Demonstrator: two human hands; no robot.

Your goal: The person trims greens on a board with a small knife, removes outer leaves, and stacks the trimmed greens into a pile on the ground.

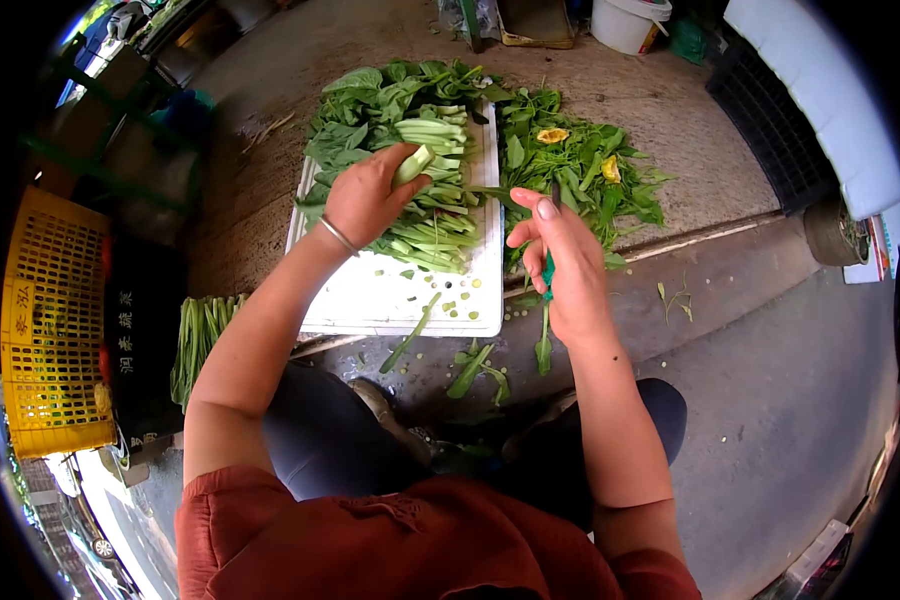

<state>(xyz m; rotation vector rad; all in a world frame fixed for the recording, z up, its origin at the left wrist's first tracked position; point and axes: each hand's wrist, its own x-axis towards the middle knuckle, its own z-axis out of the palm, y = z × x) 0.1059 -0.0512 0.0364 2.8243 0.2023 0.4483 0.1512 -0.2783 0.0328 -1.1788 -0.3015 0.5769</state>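
Nearest the camera, below both hands: red shirt (370,545). Leftmost: left hand (370,197), closed round pale green stalk (413,166), long axis slanting up and rightward, exposed end toward right hand's side. Between hands, underneath: stalk pile (440,243) on white board (355,305). Rightmost, apart from held stalk: right hand (572,258), half-curled round green handle (548,273); blade not distinguishable.

Smooth grey floor (760,390) meets rougher brown ground (675,120).

leafy vegetables (435,200) lay on the board (390,310); loose leaves (575,175) were heaped on the floor (770,400) to its right. a stalk bundle (205,340) was located between the board and the crate (23,310) at far left. a bucket (628,25) stood beyond the leaves.
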